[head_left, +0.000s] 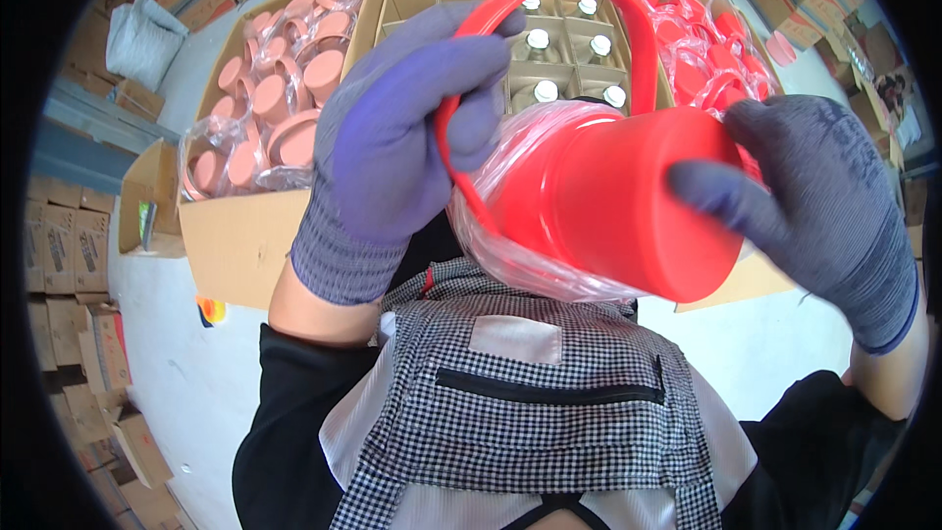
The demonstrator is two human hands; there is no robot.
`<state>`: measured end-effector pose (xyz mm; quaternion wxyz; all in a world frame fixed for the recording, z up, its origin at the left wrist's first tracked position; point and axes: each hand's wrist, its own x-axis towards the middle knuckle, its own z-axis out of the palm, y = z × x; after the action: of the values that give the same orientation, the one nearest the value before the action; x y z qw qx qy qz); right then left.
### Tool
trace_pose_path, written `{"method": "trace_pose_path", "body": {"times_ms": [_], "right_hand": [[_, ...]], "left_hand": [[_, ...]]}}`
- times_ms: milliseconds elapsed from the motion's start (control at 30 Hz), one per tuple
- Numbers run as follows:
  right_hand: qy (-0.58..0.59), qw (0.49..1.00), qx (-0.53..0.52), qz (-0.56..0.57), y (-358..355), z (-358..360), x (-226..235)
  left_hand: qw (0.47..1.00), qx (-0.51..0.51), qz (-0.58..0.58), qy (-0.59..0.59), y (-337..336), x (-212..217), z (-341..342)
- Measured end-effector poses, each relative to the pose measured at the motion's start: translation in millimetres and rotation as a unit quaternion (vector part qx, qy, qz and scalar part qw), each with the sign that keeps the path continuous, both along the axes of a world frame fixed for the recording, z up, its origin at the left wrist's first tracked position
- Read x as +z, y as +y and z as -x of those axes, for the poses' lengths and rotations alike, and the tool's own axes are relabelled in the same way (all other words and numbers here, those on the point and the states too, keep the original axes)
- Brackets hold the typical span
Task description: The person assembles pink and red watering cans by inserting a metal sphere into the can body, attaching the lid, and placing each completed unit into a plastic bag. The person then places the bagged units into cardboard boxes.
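Observation:
A bright red cup-shaped piece with a loop handle is held in front of my chest, tilted so its round flat end faces right. Clear plastic wrap bunches around its left part. My left hand, in a purple-grey glove, is closed around the red loop at its left side. My right hand, gloved too, grips the flat end: the thumb lies across its face and the other fingers reach behind the upper edge, partly hidden.
Beyond my hands stands a divided carton of white-capped bottles. On its left is a carton of wrapped pink pieces; on its right, one of wrapped red pieces. Stacked brown boxes line the left side. A white sack stands back left.

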<state>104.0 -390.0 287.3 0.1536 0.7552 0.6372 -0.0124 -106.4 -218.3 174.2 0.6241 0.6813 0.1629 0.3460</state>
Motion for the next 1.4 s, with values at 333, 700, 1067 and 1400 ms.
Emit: {"method": "trace_pose_path", "body": {"times_ms": [333,700,1067,1400], "right_hand": [[0.127,0.989,0.068,-0.017,-18,-5,-5],[0.299,0.920,0.173,-0.187,-1,-44,-52],[0.153,0.935,0.254,-0.194,28,-122,-76],[0.442,0.743,0.056,-0.500,12,-187,10]], "left_hand": [[0.997,-0.038,-0.029,-0.055,8,-20,-7],[0.989,0.034,-0.141,-0.011,-8,5,-9],[0.942,0.027,-0.316,-0.112,12,46,-5],[0.951,-0.271,-0.067,-0.132,51,135,-66]]}}
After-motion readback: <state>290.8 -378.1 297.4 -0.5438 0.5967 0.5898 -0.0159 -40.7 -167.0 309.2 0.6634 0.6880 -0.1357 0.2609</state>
